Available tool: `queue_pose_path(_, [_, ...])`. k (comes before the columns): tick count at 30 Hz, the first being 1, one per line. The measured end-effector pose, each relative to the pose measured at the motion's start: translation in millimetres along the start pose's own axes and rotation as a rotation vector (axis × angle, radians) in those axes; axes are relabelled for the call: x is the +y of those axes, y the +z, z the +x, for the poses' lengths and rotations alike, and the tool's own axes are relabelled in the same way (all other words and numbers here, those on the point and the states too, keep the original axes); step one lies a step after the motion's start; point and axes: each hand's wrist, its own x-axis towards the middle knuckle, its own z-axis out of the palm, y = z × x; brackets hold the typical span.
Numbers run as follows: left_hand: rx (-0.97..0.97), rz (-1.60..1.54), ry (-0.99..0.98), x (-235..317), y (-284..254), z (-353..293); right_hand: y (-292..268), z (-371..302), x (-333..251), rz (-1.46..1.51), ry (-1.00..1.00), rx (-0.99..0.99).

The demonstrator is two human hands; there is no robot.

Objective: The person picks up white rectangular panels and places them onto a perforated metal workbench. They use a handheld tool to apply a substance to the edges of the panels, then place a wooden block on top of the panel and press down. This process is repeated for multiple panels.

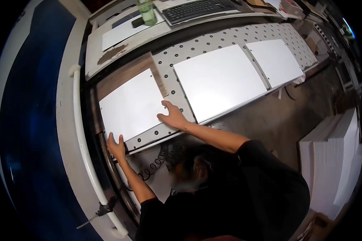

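A white rectangular panel (132,106) lies at the left end of the bench, partly over a brown wooden board (122,76). My left hand (116,149) touches its near left corner, thumb and fingers spread apart. At the panel's right edge rests my right hand (175,117), its thumb and forefinger apart. Small holes show near the panel's corners. To the right lie a larger white panel (221,80) and another white panel (274,62) with small corner holes, side by side on the dotted bench top (201,43).
Behind the bench sit a keyboard (201,10) and a green bottle (147,14). A white rail (84,144) runs along a blue machine (32,112) at left. Tall stacks of white sheets (330,156) stand at right. A black coiled hose (153,165) hangs below the bench.
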Motion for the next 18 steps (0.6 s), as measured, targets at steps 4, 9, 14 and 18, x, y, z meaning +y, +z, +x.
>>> queue_pose_path(4, [-0.017,-0.149,0.044,18,-3,-25,-32,-21,-14,0.031,-0.054,0.114])
queue_pose_path(9, [-0.033,-0.207,-0.006,110,16,-93,-121,-68,-18,-0.04,-0.071,0.302])
queue_pose_path(14, [-0.123,-0.491,0.022,225,35,-159,-232,-120,11,-0.38,-0.096,0.613])
queue_pose_path(18, [-0.405,-0.861,0.087,272,31,-156,-267,-135,13,-0.915,-0.201,0.842])
